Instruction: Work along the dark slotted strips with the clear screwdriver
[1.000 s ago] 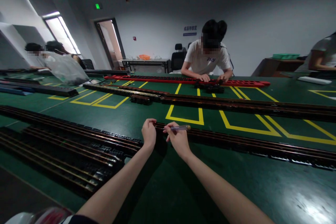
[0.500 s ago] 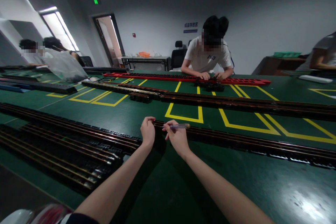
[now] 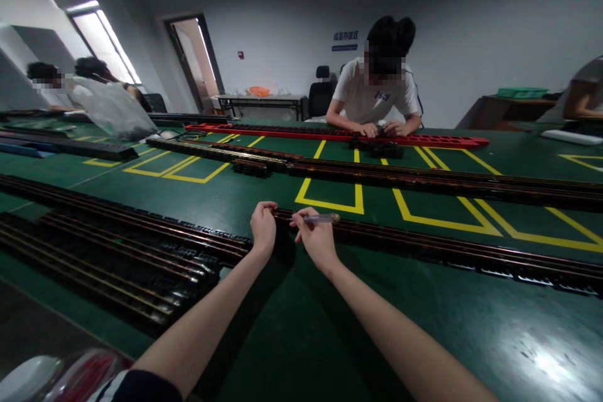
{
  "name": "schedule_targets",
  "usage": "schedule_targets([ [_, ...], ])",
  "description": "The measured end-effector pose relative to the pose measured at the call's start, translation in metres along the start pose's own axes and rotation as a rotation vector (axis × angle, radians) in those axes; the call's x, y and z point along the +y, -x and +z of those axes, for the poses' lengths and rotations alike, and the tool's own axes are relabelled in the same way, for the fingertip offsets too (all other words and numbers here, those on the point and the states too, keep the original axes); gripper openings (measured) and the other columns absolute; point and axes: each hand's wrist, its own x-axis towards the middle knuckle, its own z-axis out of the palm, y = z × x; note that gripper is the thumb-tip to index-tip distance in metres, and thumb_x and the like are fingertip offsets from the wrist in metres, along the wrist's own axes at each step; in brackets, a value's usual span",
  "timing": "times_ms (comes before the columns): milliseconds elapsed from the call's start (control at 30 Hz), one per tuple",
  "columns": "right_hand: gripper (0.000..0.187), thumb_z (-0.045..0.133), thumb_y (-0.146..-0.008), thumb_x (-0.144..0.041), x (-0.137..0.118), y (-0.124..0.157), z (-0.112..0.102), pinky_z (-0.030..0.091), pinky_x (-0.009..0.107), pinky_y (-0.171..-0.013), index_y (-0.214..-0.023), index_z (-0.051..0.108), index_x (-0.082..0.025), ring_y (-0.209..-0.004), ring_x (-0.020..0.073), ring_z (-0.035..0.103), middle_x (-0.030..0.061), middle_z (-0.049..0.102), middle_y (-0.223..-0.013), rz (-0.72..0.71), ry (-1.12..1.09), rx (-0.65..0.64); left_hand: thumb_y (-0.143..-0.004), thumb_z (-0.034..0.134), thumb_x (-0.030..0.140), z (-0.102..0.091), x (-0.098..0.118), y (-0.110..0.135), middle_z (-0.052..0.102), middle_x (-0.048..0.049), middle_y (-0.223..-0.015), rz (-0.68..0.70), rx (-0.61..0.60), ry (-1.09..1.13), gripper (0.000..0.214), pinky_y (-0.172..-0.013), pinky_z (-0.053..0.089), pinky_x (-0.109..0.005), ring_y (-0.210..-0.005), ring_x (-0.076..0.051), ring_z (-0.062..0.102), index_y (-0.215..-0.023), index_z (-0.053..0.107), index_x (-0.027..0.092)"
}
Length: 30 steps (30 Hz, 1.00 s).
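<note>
My left hand (image 3: pixel 262 226) is closed in a pinch at the left end of a long dark rail (image 3: pixel 424 248) that lies across the green table (image 3: pixel 301 326). What its fingertips hold is too small to make out. My right hand (image 3: pixel 315 237) sits just beside it on the same rail, fingers closed round a small clear-handled screwdriver (image 3: pixel 323 218) that points right. The two hands are a few centimetres apart.
A stack of dark rails (image 3: pixel 108 251) lies at my left. More long rails (image 3: pixel 400 176) cross the table's middle over yellow floor-style markings (image 3: pixel 330 201). Opposite, a person in a white shirt (image 3: pixel 377 100) works at a red rail (image 3: pixel 330 135). Other people sit far left and far right.
The view has tilted slightly, so everything sits a little higher in frame. Both hands stay at the rail's end in the same grip.
</note>
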Motion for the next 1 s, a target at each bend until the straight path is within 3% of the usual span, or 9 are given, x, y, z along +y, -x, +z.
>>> schedule_targets([
  [1000,0.026,0.051,-0.087,-0.039,-0.0018,0.0022,-0.0023,0.044,0.021,-0.041,-0.074,0.058,-0.018,-0.041,0.0107,0.057,0.0023,0.068,-0.067,-0.012,0.028,0.082,-0.069,0.038,0.018,-0.0016,-0.0021,-0.0039,0.063,-0.0031,-0.074,0.023,-0.051,0.021,0.022,-0.073,0.044,-0.030,-0.075,-0.019,0.058,-0.069,0.060,0.019],
])
